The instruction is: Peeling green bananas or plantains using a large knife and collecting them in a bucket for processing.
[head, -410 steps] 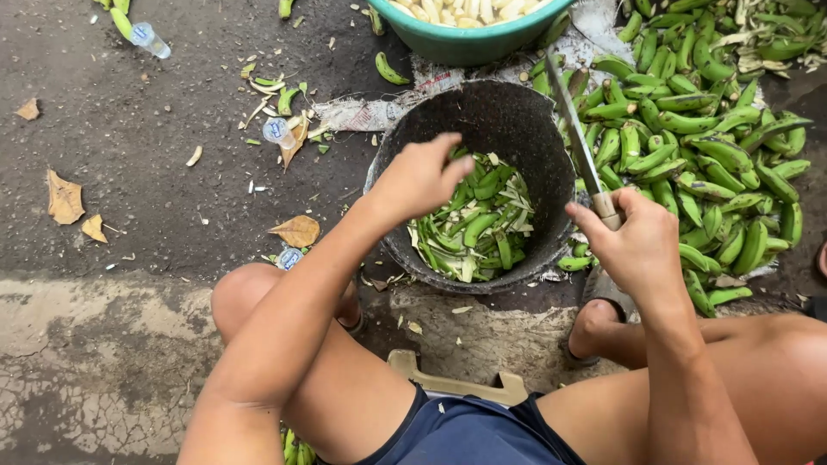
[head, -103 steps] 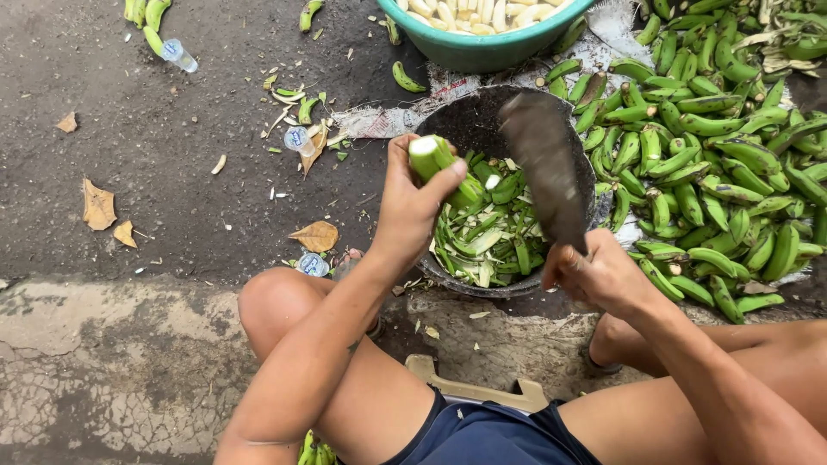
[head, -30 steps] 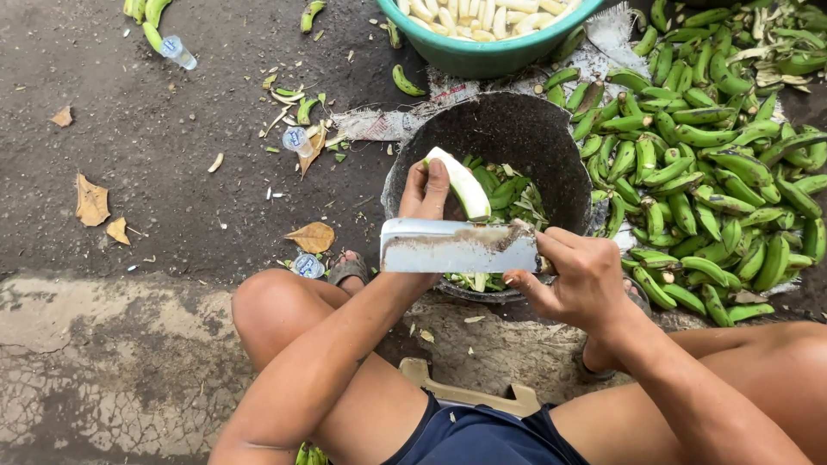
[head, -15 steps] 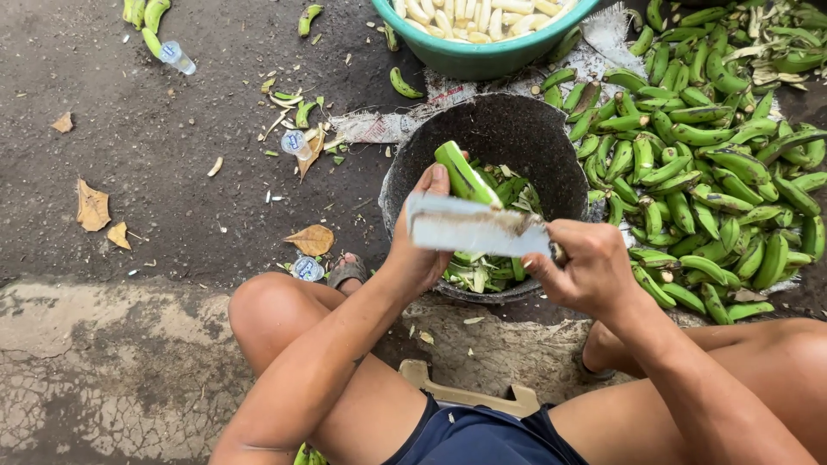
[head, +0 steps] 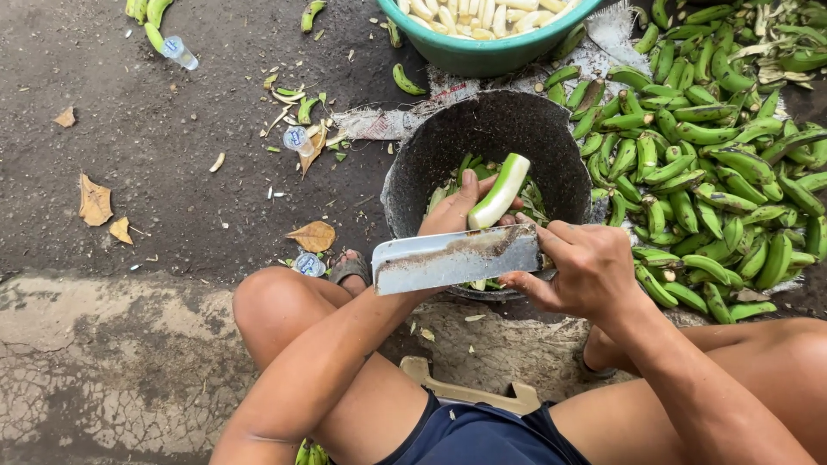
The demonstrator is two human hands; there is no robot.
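Note:
My left hand (head: 455, 209) grips a partly peeled green banana (head: 500, 189), pale flesh showing along one side, held over a dark round bucket (head: 413, 164) with green peels in it. My right hand (head: 586, 269) is shut on the handle of a broad cleaver (head: 452, 258). The blade lies flat, pointing left, just below the banana and across my left wrist.
A big heap of green bananas (head: 724, 164) lies to the right. A teal basin (head: 482, 56) of peeled pale bananas stands behind the bucket. Dry leaves (head: 95, 202), peel scraps and small plastic cups (head: 297, 139) litter the dark ground at left. My bare knees frame a low stool (head: 469, 392).
The banana has been turned in my left hand and more pale flesh shows. The cleaver blade has dropped slightly lower below the banana, staying flat and pointing left.

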